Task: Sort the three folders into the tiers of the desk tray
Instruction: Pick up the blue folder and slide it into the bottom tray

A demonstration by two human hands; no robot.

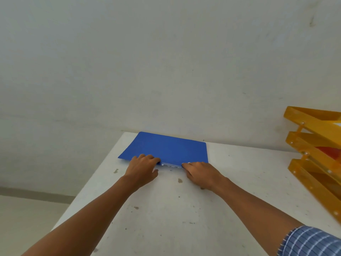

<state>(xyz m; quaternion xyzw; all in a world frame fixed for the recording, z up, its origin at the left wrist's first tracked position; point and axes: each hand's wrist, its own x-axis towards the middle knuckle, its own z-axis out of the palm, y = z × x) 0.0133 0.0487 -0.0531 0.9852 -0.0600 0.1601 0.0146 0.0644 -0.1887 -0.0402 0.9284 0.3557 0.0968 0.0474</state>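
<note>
A blue folder (pixel 168 149) lies flat at the far end of the white table (pixel 166 209), against the wall. My left hand (pixel 143 168) grips its near edge on the left, fingers curled over the cover. At the same edge my right hand (pixel 200 173) holds the right part, where white paper shows under the cover. A yellow three-tier desk tray (pixel 311 145) stands at the right edge of the view, cut off by the frame. Something red-orange (pixel 330 153) lies in its middle tier and something white in the top tier.
The pale wall (pixel 166 61) rises directly behind the table. The table's left edge (pixel 92 182) drops to the floor. Small dark stains dot the tabletop between my arms.
</note>
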